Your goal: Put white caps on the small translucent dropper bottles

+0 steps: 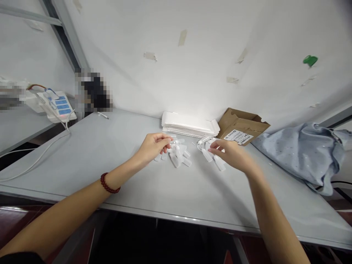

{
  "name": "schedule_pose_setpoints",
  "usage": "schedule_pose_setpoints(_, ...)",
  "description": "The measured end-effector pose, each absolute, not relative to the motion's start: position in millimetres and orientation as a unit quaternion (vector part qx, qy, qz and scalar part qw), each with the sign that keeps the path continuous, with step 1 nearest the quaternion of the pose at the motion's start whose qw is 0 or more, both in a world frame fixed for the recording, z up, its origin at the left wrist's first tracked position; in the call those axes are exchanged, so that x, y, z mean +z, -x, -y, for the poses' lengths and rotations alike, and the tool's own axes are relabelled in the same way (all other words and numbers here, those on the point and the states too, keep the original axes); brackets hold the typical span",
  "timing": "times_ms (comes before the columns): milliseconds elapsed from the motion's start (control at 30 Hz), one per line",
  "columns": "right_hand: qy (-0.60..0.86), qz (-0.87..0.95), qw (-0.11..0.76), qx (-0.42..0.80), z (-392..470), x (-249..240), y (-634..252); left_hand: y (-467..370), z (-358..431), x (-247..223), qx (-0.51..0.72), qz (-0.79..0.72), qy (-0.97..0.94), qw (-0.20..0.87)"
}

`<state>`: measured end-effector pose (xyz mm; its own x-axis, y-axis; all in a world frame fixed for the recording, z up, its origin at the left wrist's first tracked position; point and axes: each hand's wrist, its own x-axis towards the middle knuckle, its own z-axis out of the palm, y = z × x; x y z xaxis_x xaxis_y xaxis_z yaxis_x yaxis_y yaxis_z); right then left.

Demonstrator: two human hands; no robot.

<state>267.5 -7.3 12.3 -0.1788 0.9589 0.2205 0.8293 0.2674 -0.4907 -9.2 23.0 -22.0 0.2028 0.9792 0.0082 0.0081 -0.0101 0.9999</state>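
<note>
Two loose piles of small whitish, translucent plastic pieces lie on the grey table, their exact kind too small to tell. Over the upper left edge of the left pile (178,153) is my left hand (155,146), thumb and fingers pinched together. Whatever sits between those fingertips is too small to make out. My right hand (229,152) comes in from the right above the right pile (206,154), with its fingers curled and the fingertips closed at a white piece. Its grip is partly hidden by the fingers. A dark red beaded bracelet (110,184) circles my left wrist.
Behind the piles, a stack of flat white boxes (189,124) rests against the wall. An open brown cardboard box (242,126) with a label stands beside it. To the right lies a blue-grey cloth bag (305,152). A power strip (59,106) and cables are at left.
</note>
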Motion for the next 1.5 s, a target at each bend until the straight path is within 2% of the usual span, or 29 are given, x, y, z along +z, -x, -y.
schedule_pose_setpoints(67, 0.660, 0.737, 0.124, 0.082, -1, 4, -264, 9, -23, -23, 0.442, -0.453, -0.564, 0.531)
schedule_pose_setpoints(133, 0.698, 0.712, 0.053, 0.055, -7, -7, -258, 9, -22, -24, 0.426, -0.458, -0.575, 0.527)
schedule_pose_setpoints(267, 0.700, 0.714, -0.004, 0.015, -8, -27, -249, 7, -18, -24, 0.407, -0.461, -0.598, 0.514)
schedule_pose_setpoints(367, 0.695, 0.712, 0.054, 0.079, -4, -29, -252, 6, -15, -23, 0.402, -0.462, -0.618, 0.493)
schedule_pose_setpoints(533, 0.668, 0.656, 0.254, 0.242, 4, -16, -255, 6, -14, -25, 0.392, -0.458, -0.652, 0.460)
schedule_pose_setpoints(733, 0.502, 0.576, 0.414, 0.495, 10, -19, -240, 3, -12, -28, 0.384, -0.440, -0.674, 0.453)
schedule_pose_setpoints(1033, 0.417, 0.524, 0.430, 0.606, 15, -31, -219, 2, -10, -28, 0.367, -0.415, -0.691, 0.464)
schedule_pose_setpoints(1500, 0.409, 0.510, 0.437, 0.617, 17, -35, -216, 2, -8, -26, 0.376, -0.401, -0.698, 0.459)
